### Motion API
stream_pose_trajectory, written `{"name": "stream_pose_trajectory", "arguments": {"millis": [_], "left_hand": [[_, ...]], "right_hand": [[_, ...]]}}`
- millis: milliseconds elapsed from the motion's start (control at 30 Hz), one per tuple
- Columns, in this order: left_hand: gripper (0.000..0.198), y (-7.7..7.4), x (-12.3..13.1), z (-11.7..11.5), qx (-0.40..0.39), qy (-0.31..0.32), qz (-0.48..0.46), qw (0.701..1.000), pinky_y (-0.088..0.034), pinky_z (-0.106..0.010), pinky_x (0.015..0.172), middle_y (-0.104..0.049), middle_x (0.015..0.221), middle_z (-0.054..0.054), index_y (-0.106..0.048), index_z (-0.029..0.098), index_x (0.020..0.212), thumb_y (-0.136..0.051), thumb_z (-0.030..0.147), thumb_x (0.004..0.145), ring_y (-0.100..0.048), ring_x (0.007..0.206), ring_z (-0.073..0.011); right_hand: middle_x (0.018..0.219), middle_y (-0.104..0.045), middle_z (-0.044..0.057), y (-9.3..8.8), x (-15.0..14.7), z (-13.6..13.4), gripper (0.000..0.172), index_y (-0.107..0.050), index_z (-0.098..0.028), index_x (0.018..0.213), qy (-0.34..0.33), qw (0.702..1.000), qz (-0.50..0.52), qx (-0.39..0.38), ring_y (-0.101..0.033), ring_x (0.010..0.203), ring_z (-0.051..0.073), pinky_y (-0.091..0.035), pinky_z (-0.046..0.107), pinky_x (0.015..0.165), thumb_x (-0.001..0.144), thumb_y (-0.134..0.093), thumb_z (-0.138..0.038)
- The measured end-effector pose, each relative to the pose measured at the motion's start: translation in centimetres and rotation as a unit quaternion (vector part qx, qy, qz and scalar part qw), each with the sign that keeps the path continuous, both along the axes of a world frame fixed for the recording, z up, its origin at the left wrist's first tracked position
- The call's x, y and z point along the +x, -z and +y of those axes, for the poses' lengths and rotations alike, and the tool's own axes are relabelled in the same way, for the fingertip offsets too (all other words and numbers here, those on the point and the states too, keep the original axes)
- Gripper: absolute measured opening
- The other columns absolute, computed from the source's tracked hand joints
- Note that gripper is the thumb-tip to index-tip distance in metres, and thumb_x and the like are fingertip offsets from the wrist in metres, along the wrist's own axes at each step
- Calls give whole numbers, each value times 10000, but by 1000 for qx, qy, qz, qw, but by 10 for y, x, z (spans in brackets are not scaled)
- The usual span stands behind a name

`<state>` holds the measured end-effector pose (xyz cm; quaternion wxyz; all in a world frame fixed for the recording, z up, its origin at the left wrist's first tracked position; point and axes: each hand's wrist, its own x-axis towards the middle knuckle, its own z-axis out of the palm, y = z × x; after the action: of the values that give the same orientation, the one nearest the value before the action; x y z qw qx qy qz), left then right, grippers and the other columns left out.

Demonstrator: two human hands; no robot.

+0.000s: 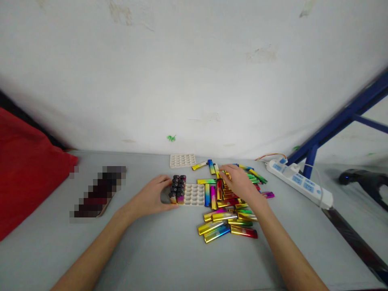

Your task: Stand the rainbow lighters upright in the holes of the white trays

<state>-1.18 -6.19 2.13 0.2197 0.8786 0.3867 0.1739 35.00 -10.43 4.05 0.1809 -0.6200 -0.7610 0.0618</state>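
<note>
My left hand (154, 196) curves around the left end of a white tray (195, 195) with round pockets, fingers at the far side and thumb at the near side. Two rows of black-topped lighters (178, 188) stand upright in that end; the pockets to the right are bare. My right hand (238, 180) reaches over a heap of shiny, many-coloured lighters (224, 217) beside the tray. Its fingers are bent, with the tips at a yellow lighter (216, 171) at the back of the heap. The palm hides part of the heap.
A second white pocketed tray (182, 160) lies behind, near the wall. At right are a white power strip (298, 182) with cords, a blue metal frame (339, 117) and a black device (366, 180). A pixelated dark object (98, 194) and red cloth (27, 169) are left.
</note>
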Motion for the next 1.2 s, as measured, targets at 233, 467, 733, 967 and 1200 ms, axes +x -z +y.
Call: {"name": "stream_pose_trajectory", "arguments": {"millis": [233,467,733,967,1200], "left_hand": [[521,0,-1,0,-4,-3,5,1000,-608,-515,1140,-749,1283,-130,-750,225,1146,-893,541,757,-724,1218,-407],[579,1,-2,1,-2,1,0,1000,-607,-496,1149,-751,1307,-131,-755,230,1192,-912,562,744,-728,1229,-404],[583,1,-4,4,-26,10,-6,1000,-626,-535,1110,-750,1261,-143,-780,201,1167,-942,581,756,-733,1194,-395],[562,-2,-11,9,-53,22,-10,998,-614,-545,1159,-754,1321,-138,-813,226,1178,-961,533,730,-730,1238,-403],[555,-3,-14,7,-57,21,-10,998,-624,-548,1157,-748,1333,-131,-808,232,1188,-956,499,724,-733,1256,-409]], "right_hand": [[1371,-767,254,-1,-44,61,326,-765,-97,1333,114,989,-63,-67,-711,1329,357,-549,461,1119,1119,-697,-334],[1262,-843,226,4,-41,60,236,-823,-115,1231,113,988,-31,-99,-782,1225,335,-560,395,1054,1066,-721,-249],[1080,-902,105,-14,-26,47,283,-867,-163,1195,94,989,63,-100,-847,978,264,-588,317,852,1096,-694,-364],[1086,-881,141,-10,-31,47,147,-811,-165,1048,100,987,88,-87,-834,1025,273,-579,328,905,1040,-796,-311],[948,-809,53,-8,-36,38,303,-644,-232,942,58,942,326,-49,-800,972,243,-627,380,927,1010,-785,-492]]}}
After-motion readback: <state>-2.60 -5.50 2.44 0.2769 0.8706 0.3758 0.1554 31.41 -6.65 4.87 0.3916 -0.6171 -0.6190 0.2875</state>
